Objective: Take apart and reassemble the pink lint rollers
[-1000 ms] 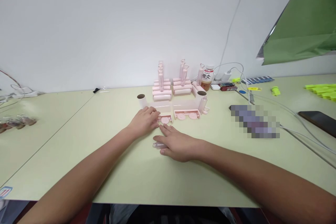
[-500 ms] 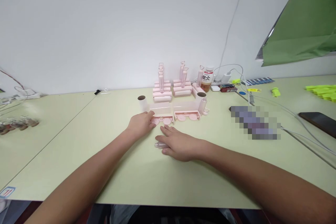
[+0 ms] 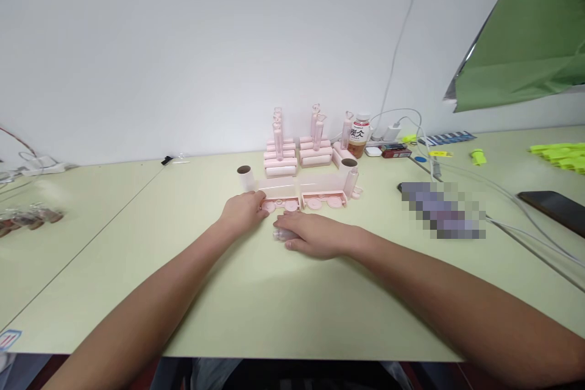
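Note:
Two shallow open pink cases lie side by side on the table, a left pink case (image 3: 280, 204) and a right pink case (image 3: 325, 200), both showing round pink shapes inside. My left hand (image 3: 242, 211) is closed around the left end of the left case. My right hand (image 3: 315, 233) lies low in front of the cases with its fingers over a small clear tube (image 3: 278, 234), whose left end sticks out; the rest is hidden. White rolls with cardboard cores, one on the left (image 3: 247, 179) and one on the right (image 3: 349, 164), stand behind the cases. Another clear pinkish tube (image 3: 351, 184) stands beside the right roll.
Stacked pink cases (image 3: 280, 169) with upright clear tubes stand near the wall, beside a labelled bottle (image 3: 359, 134). To the right are a pixelated item (image 3: 441, 210), a dark phone (image 3: 555, 210), white cables and yellow pieces (image 3: 560, 158). Small bottles (image 3: 31, 217) lie far left.
My right hand has moved away from me, closer to the pink cases, with the clear tube under its fingers. My left hand stays at the left case's end. The view has shifted slightly.

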### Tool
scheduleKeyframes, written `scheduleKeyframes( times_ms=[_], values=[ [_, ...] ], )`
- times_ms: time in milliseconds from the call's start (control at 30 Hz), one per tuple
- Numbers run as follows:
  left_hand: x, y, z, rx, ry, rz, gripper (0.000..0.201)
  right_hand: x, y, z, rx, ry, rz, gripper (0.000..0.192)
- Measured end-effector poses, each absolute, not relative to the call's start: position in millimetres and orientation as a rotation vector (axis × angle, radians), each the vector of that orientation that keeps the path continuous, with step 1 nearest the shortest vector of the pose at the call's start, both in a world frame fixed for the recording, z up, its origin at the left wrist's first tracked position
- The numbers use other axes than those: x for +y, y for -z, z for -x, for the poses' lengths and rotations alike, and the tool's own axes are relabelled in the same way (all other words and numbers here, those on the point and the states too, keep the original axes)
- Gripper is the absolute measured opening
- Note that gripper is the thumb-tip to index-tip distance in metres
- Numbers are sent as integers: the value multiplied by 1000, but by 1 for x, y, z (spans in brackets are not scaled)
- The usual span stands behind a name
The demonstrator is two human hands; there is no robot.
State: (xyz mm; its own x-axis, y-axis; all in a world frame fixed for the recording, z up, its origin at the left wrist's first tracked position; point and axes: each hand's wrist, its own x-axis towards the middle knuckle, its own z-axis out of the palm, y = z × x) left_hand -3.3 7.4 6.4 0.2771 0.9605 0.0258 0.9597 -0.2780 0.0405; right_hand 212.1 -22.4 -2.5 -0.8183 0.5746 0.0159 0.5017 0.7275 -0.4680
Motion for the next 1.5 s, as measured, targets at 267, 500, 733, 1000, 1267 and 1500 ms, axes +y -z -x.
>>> scheduleKeyframes(
  times_ms=[267,500,733,1000,1267,1500],
  values=[
    [8,-6,5,1852,-112,-2495,24,-20,-1,-213,-2730,-707,884,26],
    [4,-24,19,1955,-431,-2427,44,-20,0,-214,-2728,-703,868,28],
    [18,-32,38,2105,-577,-2284,53,-21,0,-213,-2713,-718,865,30],
    [33,-15,37,1996,-557,-2339,48,-24,0,-214,-2722,-707,858,29],
    [-20,-38,0,1653,-805,-2403,40,-41,-12,-208,-2536,-675,1134,22],
    [-53,-24,-30,1133,-719,-2405,33,-63,-16,-226,-2219,-1146,1070,18]
  ],
)
